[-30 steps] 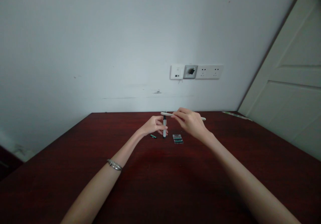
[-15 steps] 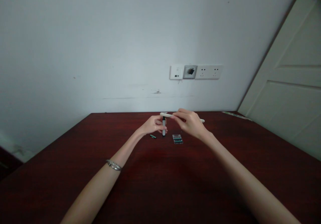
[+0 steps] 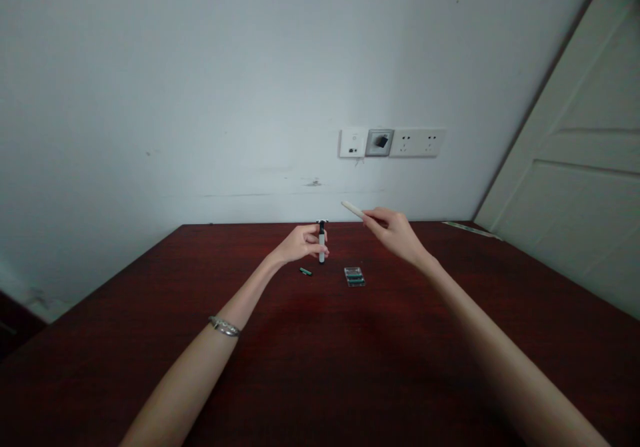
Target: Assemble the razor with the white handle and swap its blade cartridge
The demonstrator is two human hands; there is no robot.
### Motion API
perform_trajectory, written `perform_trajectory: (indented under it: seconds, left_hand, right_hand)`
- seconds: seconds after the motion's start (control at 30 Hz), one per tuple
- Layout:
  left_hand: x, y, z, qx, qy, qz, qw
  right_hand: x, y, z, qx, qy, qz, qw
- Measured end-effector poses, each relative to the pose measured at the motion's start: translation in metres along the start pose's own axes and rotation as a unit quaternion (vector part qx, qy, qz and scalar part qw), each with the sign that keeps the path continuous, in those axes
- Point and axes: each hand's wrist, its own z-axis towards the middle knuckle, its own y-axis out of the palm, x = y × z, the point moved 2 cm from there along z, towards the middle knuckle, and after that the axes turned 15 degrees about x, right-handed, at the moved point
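Note:
My left hand [image 3: 303,243] is closed around the grey-and-black handle of a razor [image 3: 321,248], held upright with its small head at the top. In my right hand [image 3: 397,233] is a slim white stick [image 3: 353,209], gripped between thumb and fingers, its free end tilted up to the left. The stick and the razor are apart. On the table below the razor lies a small green-and-black cartridge [image 3: 305,271]. A clear case [image 3: 355,277] with green cartridges inside sits to the right of it.
The dark red wooden table [image 3: 300,367] meets a pale wall at the back. Wall sockets [image 3: 415,143] and a dark plug [image 3: 381,141] are above it. A flat pale strip [image 3: 470,229] lies at the back right, near a white door [image 3: 575,187].
My right hand has lifted the white stick up and away from the razor's head, tilting its left end upward. My left hand has moved slightly up and left with the razor.

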Motion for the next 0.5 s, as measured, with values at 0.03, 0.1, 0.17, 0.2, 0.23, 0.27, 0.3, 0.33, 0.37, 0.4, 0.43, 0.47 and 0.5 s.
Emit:
perform_trajectory:
  seconds: [0.03, 0.1, 0.17, 0.2, 0.23, 0.27, 0.3, 0.33, 0.37, 0.4, 0.43, 0.47, 0.5]
  left_hand:
    - [-0.001, -0.001, 0.000, 0.004, -0.001, 0.005, 1.000]
    - [-0.002, -0.005, 0.002, 0.013, 0.000, 0.012, 1.000]
    - [-0.002, -0.011, 0.003, 0.023, 0.001, 0.014, 1.000]
    - [-0.002, -0.014, 0.004, 0.027, 0.000, 0.014, 1.000]
    - [-0.002, -0.016, 0.004, 0.031, -0.002, 0.012, 0.999]
    - [-0.002, -0.018, 0.005, 0.035, -0.004, 0.011, 0.999]
    - [-0.002, -0.020, 0.005, 0.037, -0.006, 0.010, 0.999]
    - [-0.002, -0.021, 0.005, 0.039, -0.008, 0.009, 0.999]
    - [-0.002, -0.022, 0.004, 0.039, -0.008, 0.009, 0.999]
    - [-0.002, -0.022, 0.004, 0.039, -0.007, 0.010, 0.999]
    - [-0.002, -0.023, 0.004, 0.040, -0.006, 0.013, 0.999]
    - [-0.003, -0.024, 0.003, 0.040, -0.005, 0.016, 0.999]
    - [-0.003, -0.025, 0.003, 0.040, -0.006, 0.021, 0.999]
  right_hand:
    - [0.001, 0.004, -0.001, -0.014, 0.034, 0.010, 0.999]
    - [0.002, 0.011, -0.004, -0.036, 0.108, 0.027, 0.993]
    - [0.002, 0.017, -0.006, -0.046, 0.165, 0.047, 0.984]
    - [0.001, 0.018, -0.007, -0.048, 0.186, 0.058, 0.980]
    - [0.000, 0.020, -0.008, -0.049, 0.204, 0.069, 0.975]
    - [-0.002, 0.021, -0.008, -0.050, 0.220, 0.081, 0.971]
    - [-0.005, 0.021, -0.009, -0.049, 0.234, 0.096, 0.966]
    - [-0.007, 0.022, -0.010, -0.050, 0.245, 0.115, 0.961]
    - [-0.009, 0.023, -0.011, -0.052, 0.252, 0.136, 0.957]
    - [-0.011, 0.024, -0.013, -0.057, 0.256, 0.155, 0.952]
    - [-0.012, 0.026, -0.015, -0.064, 0.259, 0.167, 0.949]
    - [-0.013, 0.027, -0.017, -0.070, 0.260, 0.167, 0.949]
    - [-0.013, 0.029, -0.021, -0.072, 0.256, 0.152, 0.952]
